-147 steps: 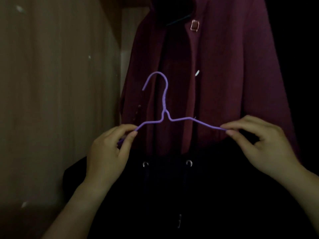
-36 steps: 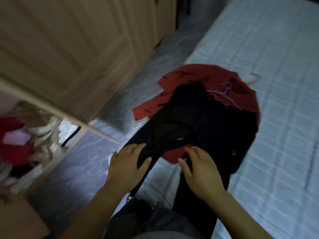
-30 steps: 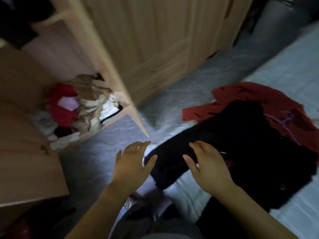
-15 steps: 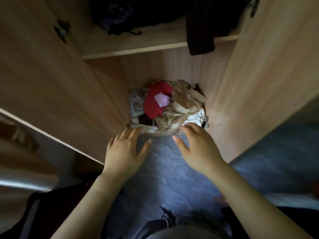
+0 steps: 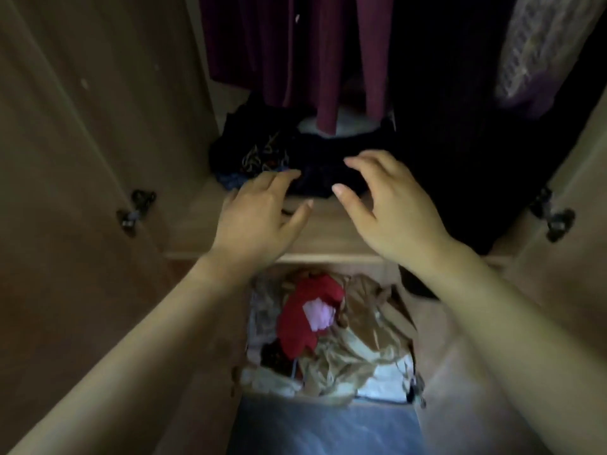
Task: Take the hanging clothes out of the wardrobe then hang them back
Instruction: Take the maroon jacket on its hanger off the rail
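Wardrobe shelf [image 5: 328,231] ahead: left hand [image 5: 259,218] and right hand [image 5: 391,211], fingers spread and empty, hover over it below maroon garment [image 5: 295,44], likely reaching for it.

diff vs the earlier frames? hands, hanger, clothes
Both hands let go: the purple hanger pinched at first and the black garment laid on the bed are out of view. The view turned from the bed to the wardrobe, and the left hand and right hand, open and empty, now reach over the shelf toward the dark clothes. Unchanged: the maroon garment hangs inside; the clothes pile sits below.
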`<state>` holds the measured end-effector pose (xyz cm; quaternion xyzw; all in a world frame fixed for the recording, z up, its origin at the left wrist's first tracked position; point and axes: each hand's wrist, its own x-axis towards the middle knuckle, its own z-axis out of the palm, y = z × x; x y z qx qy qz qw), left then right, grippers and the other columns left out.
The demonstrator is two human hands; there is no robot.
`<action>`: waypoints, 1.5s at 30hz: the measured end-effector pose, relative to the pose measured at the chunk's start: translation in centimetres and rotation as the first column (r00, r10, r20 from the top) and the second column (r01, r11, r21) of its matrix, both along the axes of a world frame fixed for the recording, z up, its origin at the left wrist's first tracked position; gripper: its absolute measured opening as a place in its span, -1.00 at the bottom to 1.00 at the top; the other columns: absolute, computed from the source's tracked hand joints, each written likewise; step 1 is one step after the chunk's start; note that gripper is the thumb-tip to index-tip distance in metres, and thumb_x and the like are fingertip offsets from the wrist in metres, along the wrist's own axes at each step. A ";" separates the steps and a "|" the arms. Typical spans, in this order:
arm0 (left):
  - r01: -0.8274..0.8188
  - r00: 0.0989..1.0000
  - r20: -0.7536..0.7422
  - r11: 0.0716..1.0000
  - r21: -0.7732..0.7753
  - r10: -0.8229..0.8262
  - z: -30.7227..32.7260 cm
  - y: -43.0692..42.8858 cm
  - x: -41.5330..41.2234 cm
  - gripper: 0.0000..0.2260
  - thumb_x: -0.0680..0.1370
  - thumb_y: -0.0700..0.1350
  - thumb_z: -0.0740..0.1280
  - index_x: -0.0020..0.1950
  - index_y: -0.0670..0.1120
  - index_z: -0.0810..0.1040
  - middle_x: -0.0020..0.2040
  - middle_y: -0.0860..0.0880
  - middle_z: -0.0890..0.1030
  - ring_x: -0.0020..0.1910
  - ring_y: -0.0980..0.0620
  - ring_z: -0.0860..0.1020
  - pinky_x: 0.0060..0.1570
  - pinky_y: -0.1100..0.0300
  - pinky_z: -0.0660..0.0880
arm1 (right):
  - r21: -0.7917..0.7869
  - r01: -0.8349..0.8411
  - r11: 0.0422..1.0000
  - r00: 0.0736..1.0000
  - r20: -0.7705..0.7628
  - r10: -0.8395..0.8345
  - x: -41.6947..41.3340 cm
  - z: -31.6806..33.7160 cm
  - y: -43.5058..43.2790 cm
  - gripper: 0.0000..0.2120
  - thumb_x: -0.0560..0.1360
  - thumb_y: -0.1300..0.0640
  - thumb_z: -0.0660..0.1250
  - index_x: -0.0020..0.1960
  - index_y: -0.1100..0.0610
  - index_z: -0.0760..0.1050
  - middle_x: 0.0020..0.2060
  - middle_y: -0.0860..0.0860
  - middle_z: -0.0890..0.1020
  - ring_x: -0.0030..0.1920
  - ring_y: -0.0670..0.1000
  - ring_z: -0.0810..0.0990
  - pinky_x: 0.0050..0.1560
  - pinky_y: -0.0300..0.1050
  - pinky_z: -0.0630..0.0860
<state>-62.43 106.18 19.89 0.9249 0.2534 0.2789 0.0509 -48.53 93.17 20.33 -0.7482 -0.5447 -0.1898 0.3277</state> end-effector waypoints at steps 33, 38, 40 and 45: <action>0.162 0.327 0.845 0.906 0.390 -0.423 56.9 32.3 22.7 -0.52 0.59 0.20 0.10 0.47 0.06 0.22 0.49 -0.02 0.16 0.42 -0.03 0.22 0.20 0.22 0.15 | 0.617 0.214 0.757 0.699 0.445 -0.560 19.5 60.1 25.9 -0.60 0.52 -0.10 0.25 0.26 0.09 0.45 0.19 0.10 0.49 0.18 0.10 0.46 0.13 -0.09 0.37; 0.440 0.325 0.806 0.833 0.334 -0.495 59.2 32.1 23.5 -0.61 0.59 0.21 0.06 0.35 0.12 0.38 0.21 0.13 0.40 0.18 0.18 0.35 0.06 0.30 0.18 | 0.490 0.270 0.829 0.779 0.394 -0.487 20.2 62.0 25.4 -0.75 0.50 -0.08 0.32 0.03 0.06 0.61 -0.14 0.00 0.60 -0.16 -0.08 0.51 -0.12 -0.25 0.34; 0.546 0.315 0.776 0.773 0.321 -0.546 60.3 31.1 24.1 -0.66 0.54 0.28 0.13 0.17 0.16 0.49 0.16 0.12 0.50 0.17 0.14 0.44 0.08 0.26 0.27 | 0.467 0.256 0.846 0.797 0.393 -0.458 20.2 62.6 25.2 -0.78 0.46 -0.10 0.36 -0.05 0.03 0.64 -0.20 -0.03 0.62 -0.19 -0.08 0.53 -0.14 -0.24 0.36; 0.491 0.507 0.674 0.823 0.288 -0.538 62.6 30.3 26.0 -0.36 0.38 0.20 0.43 0.41 0.09 0.35 0.31 0.00 0.45 0.25 0.00 0.45 0.30 0.12 0.36 | 0.483 0.214 0.849 0.813 0.394 -0.429 20.7 62.9 25.2 -0.83 0.42 -0.11 0.41 -0.14 -0.02 0.63 -0.27 -0.08 0.61 -0.24 -0.13 0.54 -0.20 -0.25 0.38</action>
